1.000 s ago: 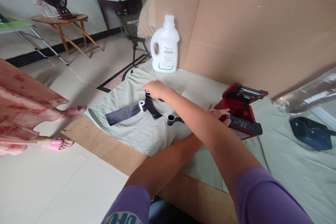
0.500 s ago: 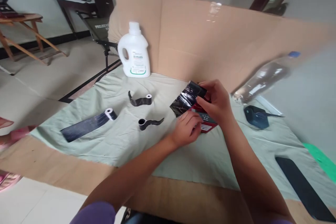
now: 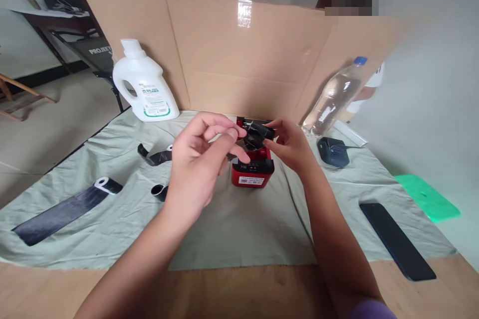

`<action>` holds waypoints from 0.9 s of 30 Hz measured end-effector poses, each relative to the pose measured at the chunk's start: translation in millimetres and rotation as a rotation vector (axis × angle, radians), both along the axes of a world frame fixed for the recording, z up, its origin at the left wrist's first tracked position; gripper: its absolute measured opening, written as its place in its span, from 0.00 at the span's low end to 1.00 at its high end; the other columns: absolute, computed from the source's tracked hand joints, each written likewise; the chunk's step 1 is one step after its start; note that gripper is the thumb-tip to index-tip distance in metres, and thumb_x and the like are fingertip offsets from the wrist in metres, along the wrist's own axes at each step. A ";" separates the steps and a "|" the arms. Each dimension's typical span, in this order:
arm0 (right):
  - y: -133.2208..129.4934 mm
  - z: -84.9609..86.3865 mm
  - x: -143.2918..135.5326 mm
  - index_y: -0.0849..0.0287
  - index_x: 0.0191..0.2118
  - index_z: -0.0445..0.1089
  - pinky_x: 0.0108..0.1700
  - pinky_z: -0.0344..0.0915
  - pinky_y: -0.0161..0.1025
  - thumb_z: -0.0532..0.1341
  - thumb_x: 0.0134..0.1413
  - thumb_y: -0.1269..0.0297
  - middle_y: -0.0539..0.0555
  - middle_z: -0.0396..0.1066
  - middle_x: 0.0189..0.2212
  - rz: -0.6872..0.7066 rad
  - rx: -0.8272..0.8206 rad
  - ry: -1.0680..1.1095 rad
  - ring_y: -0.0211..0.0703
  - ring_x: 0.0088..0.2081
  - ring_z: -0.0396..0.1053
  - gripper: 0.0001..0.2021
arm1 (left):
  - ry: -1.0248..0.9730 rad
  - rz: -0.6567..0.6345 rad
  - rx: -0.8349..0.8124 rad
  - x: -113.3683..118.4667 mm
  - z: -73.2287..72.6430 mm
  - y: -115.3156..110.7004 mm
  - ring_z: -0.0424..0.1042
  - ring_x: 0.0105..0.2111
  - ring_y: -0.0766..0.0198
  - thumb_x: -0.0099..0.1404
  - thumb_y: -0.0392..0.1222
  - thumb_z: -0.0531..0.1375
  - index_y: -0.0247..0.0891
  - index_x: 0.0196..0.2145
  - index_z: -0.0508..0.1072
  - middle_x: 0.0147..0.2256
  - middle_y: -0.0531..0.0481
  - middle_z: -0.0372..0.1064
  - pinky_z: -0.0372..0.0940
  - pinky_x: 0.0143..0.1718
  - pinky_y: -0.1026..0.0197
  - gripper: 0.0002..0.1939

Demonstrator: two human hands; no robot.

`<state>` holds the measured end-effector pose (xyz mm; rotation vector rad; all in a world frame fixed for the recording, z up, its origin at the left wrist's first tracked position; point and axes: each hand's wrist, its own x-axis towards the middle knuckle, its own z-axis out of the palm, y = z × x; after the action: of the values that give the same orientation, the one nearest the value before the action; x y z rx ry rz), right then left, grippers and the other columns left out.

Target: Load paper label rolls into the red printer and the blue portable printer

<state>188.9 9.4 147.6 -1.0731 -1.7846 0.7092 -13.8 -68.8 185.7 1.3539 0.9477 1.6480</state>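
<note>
My right hand (image 3: 290, 144) pinches a roll of shiny black film (image 3: 262, 129), which is over a red and black device (image 3: 250, 178) on the green cloth. Just left of the roll, my left hand (image 3: 202, 159) is raised with thumb and index finger pressed together; whatever they may hold is too small to tell. Part of the device is hidden behind my fingers and the film. A black roll (image 3: 159, 192) and a curled black strip (image 3: 153, 155) lie left of my left hand, partly covered by it.
Farther left lies a larger roll with a long black strip (image 3: 63, 212). A white jug (image 3: 147, 84) stands before the cardboard (image 3: 224, 50). At the right are a leaning clear bottle (image 3: 335, 94), a dark object with a thin arm (image 3: 333, 152), a black phone-like slab (image 3: 398, 241) and a green sheet (image 3: 428, 199).
The view has turned to the right. My left hand has come up off the device, and the black film, spread out before, is now more bunched near my right fingers.
</note>
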 end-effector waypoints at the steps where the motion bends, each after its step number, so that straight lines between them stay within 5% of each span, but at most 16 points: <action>1: 0.2 -0.5 0.0 0.54 0.40 0.66 0.30 0.60 0.36 0.66 0.48 0.64 0.49 0.71 0.34 0.008 -0.006 -0.006 0.39 0.32 0.67 0.12 | -0.026 -0.003 -0.048 -3.8 -1.0 3.3 0.75 0.24 0.65 0.65 0.45 0.65 0.43 0.34 0.70 0.36 0.51 0.75 0.44 0.12 0.69 0.07; 5: -2.0 -0.7 -2.5 0.54 0.41 0.67 0.30 0.61 0.36 0.64 0.49 0.67 0.49 0.71 0.36 0.026 -0.008 -0.027 0.38 0.32 0.67 0.11 | 0.004 0.116 -0.025 -17.6 -10.5 15.9 0.78 0.31 0.62 0.64 0.44 0.65 0.44 0.36 0.72 0.38 0.51 0.77 0.49 0.15 0.70 0.05; 8: -6.1 1.6 -7.0 0.54 0.41 0.67 0.30 0.62 0.36 0.64 0.50 0.67 0.50 0.71 0.37 0.102 -0.076 0.010 0.38 0.32 0.67 0.11 | 0.270 0.190 0.137 -19.2 -20.1 23.6 0.77 0.38 0.60 0.62 0.43 0.67 0.48 0.44 0.74 0.45 0.51 0.76 0.57 0.20 0.67 0.12; 11: -11.2 6.0 -10.8 0.54 0.42 0.67 0.32 0.64 0.36 0.64 0.50 0.67 0.50 0.72 0.38 0.208 -0.165 0.036 0.39 0.33 0.69 0.13 | 0.527 0.116 0.085 -14.0 -34.7 34.0 0.76 0.40 0.58 0.61 0.45 0.67 0.49 0.53 0.74 0.47 0.49 0.76 0.59 0.22 0.66 0.21; 15: -13.8 9.8 -12.0 0.54 0.44 0.69 0.38 0.68 0.39 0.65 0.50 0.66 0.51 0.74 0.40 0.325 -0.292 0.034 0.42 0.38 0.72 0.13 | 0.551 0.048 -0.025 -5.7 -54.9 46.9 0.74 0.37 0.60 0.65 0.47 0.64 0.46 0.48 0.78 0.35 0.51 0.75 0.61 0.26 0.64 0.14; 19: -7.4 4.7 -12.1 0.56 0.42 0.72 0.39 0.69 0.41 0.67 0.50 0.62 0.51 0.74 0.37 0.217 -0.314 0.037 0.43 0.36 0.72 0.13 | 0.453 0.029 -0.077 -0.1 -64.5 50.3 0.73 0.35 0.62 0.65 0.48 0.63 0.44 0.50 0.76 0.33 0.52 0.75 0.65 0.33 0.63 0.17; 23: 10.1 -12.1 -9.3 0.57 0.41 0.73 0.36 0.69 0.42 0.65 0.52 0.63 0.51 0.74 0.32 0.034 -0.197 -0.106 0.43 0.32 0.71 0.10 | 0.434 -0.169 -0.324 1.2 -66.7 43.6 0.74 0.29 0.63 0.65 0.52 0.64 0.42 0.68 0.56 0.31 0.53 0.76 0.65 0.31 0.63 0.38; 27: 31.8 -35.8 -6.6 0.58 0.41 0.75 0.42 0.68 0.45 0.64 0.53 0.67 0.54 0.77 0.36 -0.136 -0.115 -0.325 0.46 0.35 0.71 0.09 | 0.554 -0.358 -0.473 4.1 -70.8 30.8 0.76 0.30 0.60 0.64 0.47 0.64 0.40 0.73 0.41 0.29 0.53 0.77 0.65 0.32 0.62 0.48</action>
<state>182.3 41.2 111.8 -1.4396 -1.9367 0.5843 -9.7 -38.1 114.8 1.5490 1.2248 0.7235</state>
